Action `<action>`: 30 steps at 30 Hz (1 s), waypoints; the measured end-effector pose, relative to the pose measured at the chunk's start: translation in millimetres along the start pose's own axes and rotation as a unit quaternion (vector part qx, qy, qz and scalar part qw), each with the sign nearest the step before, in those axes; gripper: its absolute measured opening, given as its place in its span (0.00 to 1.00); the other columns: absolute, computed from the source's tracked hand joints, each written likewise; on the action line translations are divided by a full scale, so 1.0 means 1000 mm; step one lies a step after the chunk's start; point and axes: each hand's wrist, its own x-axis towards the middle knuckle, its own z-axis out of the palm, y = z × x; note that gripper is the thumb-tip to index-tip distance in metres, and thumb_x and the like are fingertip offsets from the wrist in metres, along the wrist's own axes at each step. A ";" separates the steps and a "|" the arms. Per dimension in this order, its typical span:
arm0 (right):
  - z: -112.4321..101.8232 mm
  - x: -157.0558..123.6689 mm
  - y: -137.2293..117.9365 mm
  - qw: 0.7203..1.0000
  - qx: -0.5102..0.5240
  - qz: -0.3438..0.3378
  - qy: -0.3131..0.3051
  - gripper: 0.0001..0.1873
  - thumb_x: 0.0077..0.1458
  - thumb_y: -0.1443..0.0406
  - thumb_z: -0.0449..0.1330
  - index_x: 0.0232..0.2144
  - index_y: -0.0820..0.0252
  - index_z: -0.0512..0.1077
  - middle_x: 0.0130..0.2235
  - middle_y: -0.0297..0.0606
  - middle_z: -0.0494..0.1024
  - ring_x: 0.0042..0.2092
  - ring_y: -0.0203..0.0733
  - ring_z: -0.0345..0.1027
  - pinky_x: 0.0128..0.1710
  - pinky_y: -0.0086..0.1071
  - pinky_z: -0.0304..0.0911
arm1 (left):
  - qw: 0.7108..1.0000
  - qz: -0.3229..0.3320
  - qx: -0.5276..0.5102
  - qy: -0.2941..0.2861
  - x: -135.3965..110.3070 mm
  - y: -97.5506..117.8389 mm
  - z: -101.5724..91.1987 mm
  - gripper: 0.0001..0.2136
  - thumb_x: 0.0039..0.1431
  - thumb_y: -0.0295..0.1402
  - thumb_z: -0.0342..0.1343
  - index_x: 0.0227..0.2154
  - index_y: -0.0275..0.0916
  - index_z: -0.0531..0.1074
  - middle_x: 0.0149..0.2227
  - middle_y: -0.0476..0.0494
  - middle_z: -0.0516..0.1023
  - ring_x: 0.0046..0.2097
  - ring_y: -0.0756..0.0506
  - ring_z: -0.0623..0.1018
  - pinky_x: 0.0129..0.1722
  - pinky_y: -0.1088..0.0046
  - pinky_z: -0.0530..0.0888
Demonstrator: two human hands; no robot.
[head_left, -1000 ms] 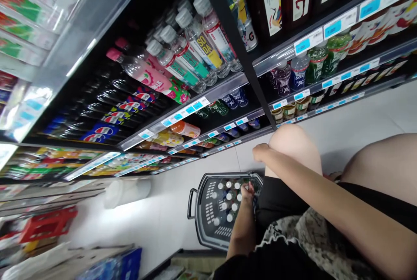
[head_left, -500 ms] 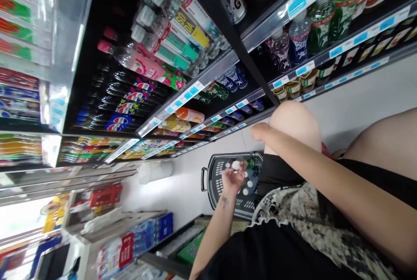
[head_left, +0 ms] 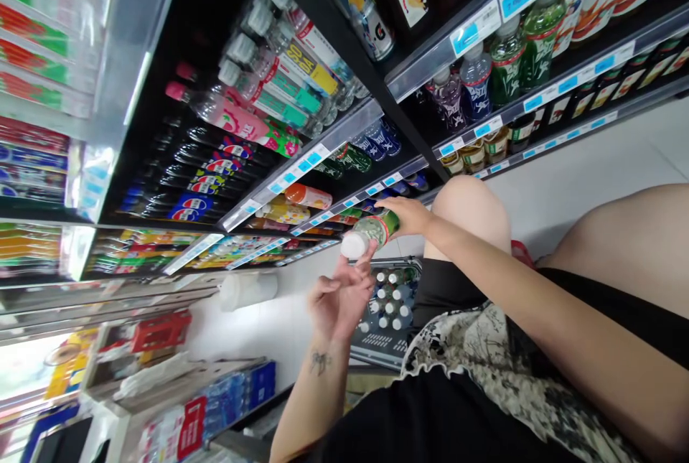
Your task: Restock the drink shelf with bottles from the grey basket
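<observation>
My right hand (head_left: 409,217) grips the lower part of a green drink bottle (head_left: 380,227) with a white cap and a red band. The bottle lies tilted in the air, its cap toward the left of the view. My left hand (head_left: 341,298), tattooed at the wrist, has its palm up and fingers apart. Its fingertips reach the bottle's neck just below the cap; whether they bear any weight I cannot tell. Below both hands stands a dark shopping basket (head_left: 377,349) on the floor, with several white-capped bottles (head_left: 395,294) in it.
Drink shelves (head_left: 301,169) run along the upper side, stocked with cola bottles (head_left: 188,208), soda water bottles (head_left: 291,82) and green bottles (head_left: 543,39). A white cylinder (head_left: 247,289) stands on the floor. Packs of bottled water (head_left: 226,395) lie at the lower left, near a red crate (head_left: 161,331).
My right hand, earlier closed with no bottle visible, now holds the green bottle. My left hand has risen from the basket toward the bottle, its palm turned up. The view has shifted slightly.
</observation>
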 end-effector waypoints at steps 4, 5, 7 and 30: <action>-0.007 -0.002 -0.001 0.998 -0.001 0.018 0.057 0.30 0.47 0.56 0.72 0.50 0.57 0.70 0.52 0.41 0.77 0.53 0.50 0.69 0.52 0.35 0.60 | 0.995 0.042 0.079 -0.042 0.017 0.000 0.015 0.25 0.45 0.41 0.58 0.49 0.42 0.71 0.50 0.33 0.77 0.36 0.44 0.74 0.30 0.67 0.67; -0.009 -0.003 -0.002 0.998 -0.002 0.029 0.062 0.30 0.46 0.57 0.72 0.50 0.57 0.70 0.51 0.41 0.77 0.53 0.50 0.69 0.51 0.34 0.61 | 0.992 0.062 0.104 -0.047 0.023 -0.003 0.018 0.27 0.46 0.41 0.60 0.51 0.43 0.69 0.48 0.33 0.78 0.36 0.44 0.74 0.31 0.68 0.67; -0.012 -0.004 -0.002 0.997 0.002 0.045 0.058 0.31 0.44 0.57 0.72 0.50 0.56 0.70 0.51 0.40 0.77 0.52 0.49 0.70 0.49 0.33 0.61 | 0.974 0.124 0.186 -0.038 0.036 -0.011 0.023 0.30 0.49 0.42 0.63 0.56 0.43 0.65 0.39 0.38 0.80 0.34 0.44 0.75 0.32 0.69 0.67; -0.003 0.000 0.013 0.915 0.269 0.191 -0.231 0.21 0.37 0.64 0.73 0.37 0.62 0.75 0.36 0.36 0.81 0.37 0.45 0.75 0.33 0.29 0.68 | 0.966 0.172 0.068 0.181 0.190 -0.034 0.014 0.15 0.45 0.40 0.69 0.29 0.34 0.74 0.26 0.46 0.74 0.28 0.48 0.75 0.34 0.71 0.72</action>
